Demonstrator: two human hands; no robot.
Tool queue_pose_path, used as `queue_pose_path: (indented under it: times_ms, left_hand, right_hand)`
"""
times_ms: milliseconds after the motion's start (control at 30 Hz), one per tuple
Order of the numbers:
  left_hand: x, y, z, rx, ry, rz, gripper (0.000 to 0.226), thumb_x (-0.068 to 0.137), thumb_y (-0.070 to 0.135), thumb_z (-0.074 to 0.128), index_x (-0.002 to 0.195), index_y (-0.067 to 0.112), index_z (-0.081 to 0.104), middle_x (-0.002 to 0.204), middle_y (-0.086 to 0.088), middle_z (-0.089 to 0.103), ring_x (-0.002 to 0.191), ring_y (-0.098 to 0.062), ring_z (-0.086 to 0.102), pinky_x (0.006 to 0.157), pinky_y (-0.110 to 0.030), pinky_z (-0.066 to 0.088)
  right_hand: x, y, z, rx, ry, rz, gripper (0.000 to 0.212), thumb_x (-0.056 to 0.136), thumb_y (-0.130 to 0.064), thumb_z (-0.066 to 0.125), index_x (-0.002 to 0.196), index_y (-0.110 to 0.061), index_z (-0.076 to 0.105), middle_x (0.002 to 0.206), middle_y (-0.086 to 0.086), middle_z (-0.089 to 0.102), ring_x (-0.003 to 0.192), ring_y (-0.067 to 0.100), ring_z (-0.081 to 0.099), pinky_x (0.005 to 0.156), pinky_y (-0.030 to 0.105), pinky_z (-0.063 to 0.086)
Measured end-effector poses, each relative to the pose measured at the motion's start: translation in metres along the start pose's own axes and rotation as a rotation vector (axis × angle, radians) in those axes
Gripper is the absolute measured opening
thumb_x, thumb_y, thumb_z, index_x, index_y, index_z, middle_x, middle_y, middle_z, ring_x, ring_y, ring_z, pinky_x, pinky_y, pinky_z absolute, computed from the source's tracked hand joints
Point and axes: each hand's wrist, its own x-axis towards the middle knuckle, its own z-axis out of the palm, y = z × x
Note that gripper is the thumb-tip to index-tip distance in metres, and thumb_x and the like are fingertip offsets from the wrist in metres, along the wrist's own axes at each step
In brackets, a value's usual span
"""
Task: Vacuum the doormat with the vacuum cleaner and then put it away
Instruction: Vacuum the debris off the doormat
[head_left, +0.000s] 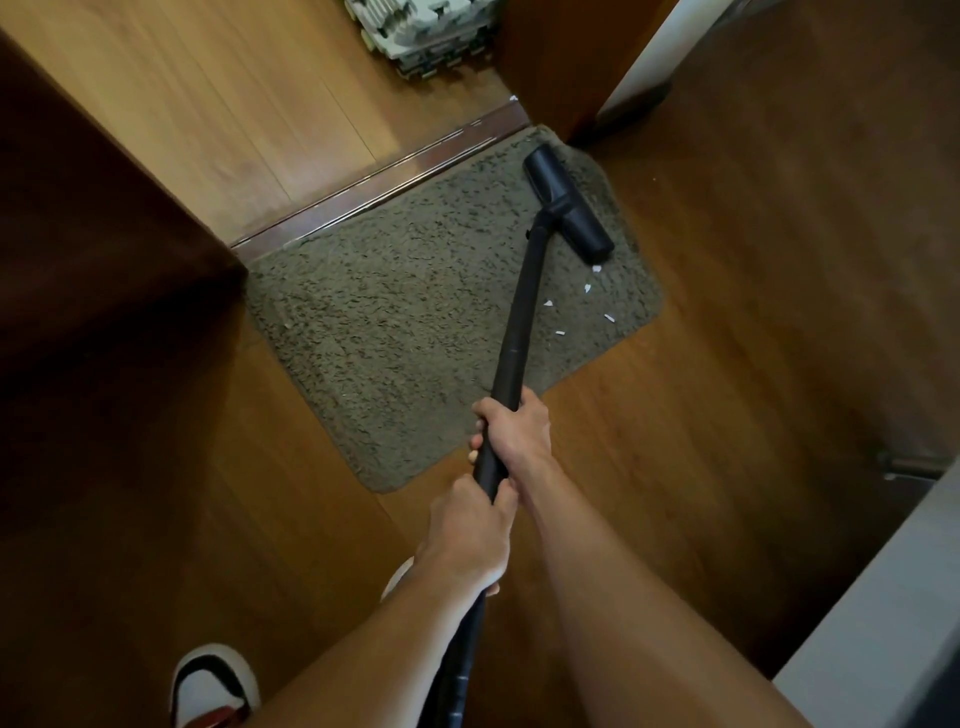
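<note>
A shaggy grey-brown doormat (415, 322) lies on the wooden floor against a door threshold. The vacuum cleaner's black floor head (566, 202) rests on the mat's far right part, joined to a long black tube (519, 322) that runs back toward me. My right hand (519, 431) grips the tube higher up, and my left hand (467, 540) grips it just below. Several small white paper scraps (587, 288) lie on the mat just behind the head. The vacuum's body is hidden under my arms.
A metal threshold strip (384, 182) borders the mat's far edge. A stack of grey foam tiles (421, 36) stands beyond it. A dark wooden panel (78, 234) is at left, a door edge (561, 62) at upper right, and a slipper (213, 686) by my foot.
</note>
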Motion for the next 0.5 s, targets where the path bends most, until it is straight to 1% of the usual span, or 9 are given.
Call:
queue_pose_path:
  times_ms: [167,333,400,500]
  left_hand:
    - [0.001,0.001,0.009,0.030,-0.003,-0.002,0.037,0.099,0.051,0.043,0.099,0.015,0.052,0.082,-0.010,0.068,0.046,-0.019,0.062,0.045,-0.029,0.056]
    - [0.008,0.000,0.001,0.052,-0.006,-0.025,0.038,0.099,0.051,0.044,0.099,0.014,0.052,0.084,-0.010,0.068,0.047,-0.021,0.062,0.044,-0.029,0.054]
    - [0.010,-0.002,-0.005,0.043,-0.003,-0.030,0.037,0.099,0.050,0.045,0.096,0.014,0.053,0.082,-0.011,0.068,0.045,-0.022,0.061,0.044,-0.030,0.055]
    - [0.009,-0.008,-0.022,0.036,0.005,-0.008,0.038,0.099,0.047,0.047,0.096,0.010,0.056,0.071,-0.012,0.064,0.039,-0.022,0.057,0.043,-0.028,0.049]
  right_hand:
    - [0.004,0.003,-0.009,0.001,-0.008,-0.014,0.023,0.091,-0.004,0.066,0.111,-0.006,0.055,0.068,0.009,0.057,0.042,0.016,0.054,0.042,0.028,0.048]
    - [0.003,0.001,0.001,0.071,-0.026,0.024,0.017,0.091,-0.002,0.064,0.099,-0.011,0.053,0.064,0.008,0.053,0.043,0.018,0.052,0.043,0.029,0.047]
    - [0.000,-0.002,0.008,0.083,-0.018,0.022,0.016,0.091,-0.001,0.063,0.097,-0.011,0.052,0.063,0.008,0.052,0.042,0.018,0.051,0.042,0.028,0.046]
    - [-0.008,-0.005,0.023,0.112,-0.014,0.023,0.015,0.091,0.000,0.062,0.094,-0.010,0.051,0.063,0.008,0.051,0.042,0.018,0.050,0.041,0.027,0.046]
